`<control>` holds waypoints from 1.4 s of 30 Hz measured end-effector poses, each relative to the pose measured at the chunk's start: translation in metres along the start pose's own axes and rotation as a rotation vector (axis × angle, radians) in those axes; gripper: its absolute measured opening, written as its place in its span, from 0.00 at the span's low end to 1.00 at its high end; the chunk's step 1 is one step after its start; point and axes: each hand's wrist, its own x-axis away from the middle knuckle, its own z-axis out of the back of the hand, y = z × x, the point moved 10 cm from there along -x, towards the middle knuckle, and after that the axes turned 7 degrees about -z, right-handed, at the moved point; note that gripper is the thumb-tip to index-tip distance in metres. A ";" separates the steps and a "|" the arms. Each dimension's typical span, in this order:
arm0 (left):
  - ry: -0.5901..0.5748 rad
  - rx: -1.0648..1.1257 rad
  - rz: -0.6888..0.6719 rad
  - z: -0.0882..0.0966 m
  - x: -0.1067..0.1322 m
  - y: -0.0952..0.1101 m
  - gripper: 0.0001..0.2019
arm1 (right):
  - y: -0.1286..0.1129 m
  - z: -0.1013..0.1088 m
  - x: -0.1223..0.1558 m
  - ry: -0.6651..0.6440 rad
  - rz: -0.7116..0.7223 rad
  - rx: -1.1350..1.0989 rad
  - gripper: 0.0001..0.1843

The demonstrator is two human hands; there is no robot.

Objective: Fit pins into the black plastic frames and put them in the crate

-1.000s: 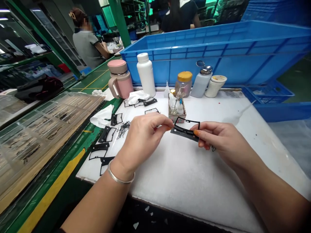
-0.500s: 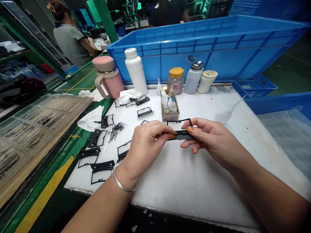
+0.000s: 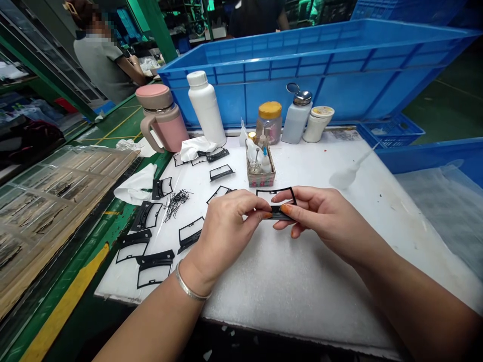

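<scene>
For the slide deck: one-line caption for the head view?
Left hand and right hand pinch a black frame over a white mat, more frames lying at left.

The black frame (image 3: 278, 216) is a thin, flat, roughly rectangular outline of dark plastic, an open window through which the white surface (image 3: 302, 281) shows. Its near long edge is a wider, solid band, while the far edge and the two short sides are only narrow strips. It lies nearly level with its long edges running left to right, the wide band pinched between thumb and forefinger of the left hand (image 3: 226, 226) and of the right hand (image 3: 324, 221) — a fingertip grip at each end — low over the surface's middle.
</scene>
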 end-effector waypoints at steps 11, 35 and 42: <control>-0.019 -0.047 0.046 0.001 -0.001 -0.001 0.04 | -0.004 0.001 0.004 0.050 0.028 0.078 0.10; -0.031 -0.214 -0.082 -0.002 0.000 0.013 0.03 | -0.009 0.004 0.007 0.176 0.103 0.090 0.06; 0.032 -0.180 -0.093 0.007 0.000 0.017 0.01 | -0.010 0.005 0.008 0.175 0.110 0.070 0.05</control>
